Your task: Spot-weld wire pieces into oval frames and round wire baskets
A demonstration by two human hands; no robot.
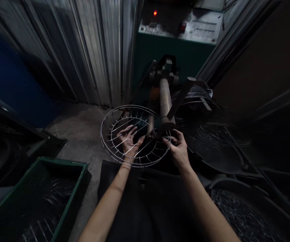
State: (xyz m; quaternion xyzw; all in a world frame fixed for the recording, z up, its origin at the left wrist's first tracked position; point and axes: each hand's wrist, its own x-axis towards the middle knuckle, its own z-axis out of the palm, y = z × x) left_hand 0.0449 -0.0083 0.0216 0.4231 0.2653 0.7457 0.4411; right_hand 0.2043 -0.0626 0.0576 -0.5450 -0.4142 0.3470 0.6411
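A round wire basket point(135, 165) is held level in front of the machine's lower arm point(150, 125). Under its wires, my left hand point(130, 143) has its fingers spread, palm up, seen through the straight bottom wires. At the basket's right rim, my right hand point(179, 148) has its thumb and fingers closed on the rim wire. The thick upper arm of the machine point(165, 95) reaches out just above the basket's right side, and its end hides part of the rim.
The green machine point(172, 50) has a lit red lamp. A green crate point(66, 211) holding wire pieces is at lower left. Pans of small metal parts point(238, 211) lie at right, below coiled wire point(197, 92). Corrugated metal point(94, 50) stands behind.
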